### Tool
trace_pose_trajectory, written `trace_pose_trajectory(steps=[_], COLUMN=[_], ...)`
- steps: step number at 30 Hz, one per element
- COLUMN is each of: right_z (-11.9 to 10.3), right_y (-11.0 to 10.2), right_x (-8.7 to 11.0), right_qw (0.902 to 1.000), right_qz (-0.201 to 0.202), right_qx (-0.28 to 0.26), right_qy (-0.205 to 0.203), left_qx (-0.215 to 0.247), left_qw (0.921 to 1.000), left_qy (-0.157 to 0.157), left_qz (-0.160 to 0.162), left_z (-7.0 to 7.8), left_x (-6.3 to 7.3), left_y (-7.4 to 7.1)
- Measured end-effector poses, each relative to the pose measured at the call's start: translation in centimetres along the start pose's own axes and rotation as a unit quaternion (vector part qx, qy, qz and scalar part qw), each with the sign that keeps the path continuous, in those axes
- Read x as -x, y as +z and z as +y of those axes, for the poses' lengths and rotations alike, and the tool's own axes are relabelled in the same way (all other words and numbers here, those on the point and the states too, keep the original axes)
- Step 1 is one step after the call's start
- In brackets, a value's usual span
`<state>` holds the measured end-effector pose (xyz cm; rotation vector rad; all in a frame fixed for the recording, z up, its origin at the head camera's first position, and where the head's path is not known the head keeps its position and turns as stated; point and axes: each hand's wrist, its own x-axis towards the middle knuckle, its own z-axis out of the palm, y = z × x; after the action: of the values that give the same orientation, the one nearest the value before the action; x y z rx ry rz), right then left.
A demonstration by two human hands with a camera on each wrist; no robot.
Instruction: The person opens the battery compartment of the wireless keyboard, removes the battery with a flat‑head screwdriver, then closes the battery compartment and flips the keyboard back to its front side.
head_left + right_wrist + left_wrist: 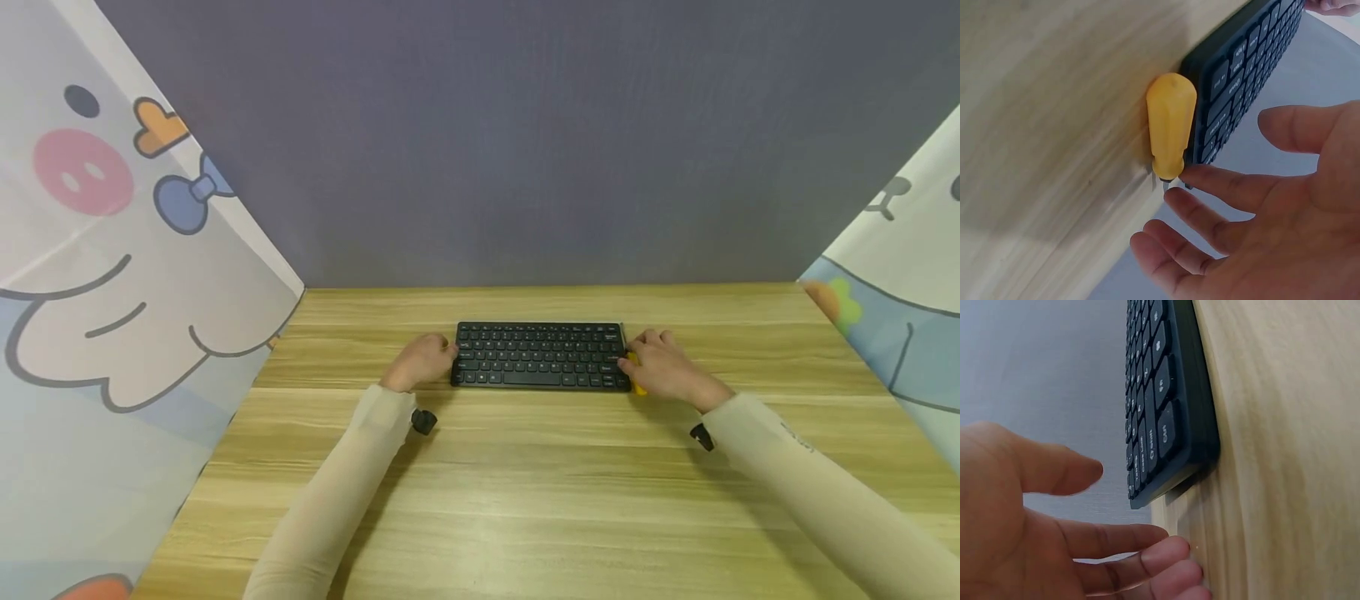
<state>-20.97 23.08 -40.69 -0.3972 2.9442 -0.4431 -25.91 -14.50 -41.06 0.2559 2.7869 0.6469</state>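
Note:
A black compact keyboard [540, 357] lies flat on the wooden table, its key rows running left to right. Beside its left end is my left hand [422, 361]; in the left wrist view the thumb and fingers are spread apart, a gap between them and the keyboard corner [1194, 450]. Along the right end lies a screwdriver with a yellow handle [1172, 122], its thin metal shaft mostly hidden behind fingers. My right hand [663, 367] reaches over it with loosely extended fingers. The index fingertip [1194, 174] is at the handle's narrow end; whether it touches cannot be told.
The wooden table [540, 500] ends at a grey upright panel [525, 150] at the back. Cartoon-printed sheets [112, 250] stand along the left and right sides. A small black device [423, 421] sits at the left wrist, another [702, 437] at the right.

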Motion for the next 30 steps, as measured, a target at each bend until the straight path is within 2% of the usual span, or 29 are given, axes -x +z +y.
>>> trace_pose_trajectory(steps=[12,21,30], right_z=[-0.2,-0.5,-0.4], right_y=[0.4,0.5,0.9], right_x=[-0.3,-0.3,-0.7], right_qw=[1.0000,0.9999,0.9999], right_qz=[0.003,0.005,0.002], right_qx=[0.004,-0.005,0.001], right_qy=[-0.008,-0.009,-0.011], left_qx=[0.005,0.039,0.035], left_qw=[0.9996,0.9987,0.9987], left_qy=[0.028,0.033,0.036], left_qz=[0.001,-0.007,-0.001], left_z=[0.3,0.4,0.2], left_x=[-0.5,-1.0,-1.4], left_y=[0.4,0.5,0.9])
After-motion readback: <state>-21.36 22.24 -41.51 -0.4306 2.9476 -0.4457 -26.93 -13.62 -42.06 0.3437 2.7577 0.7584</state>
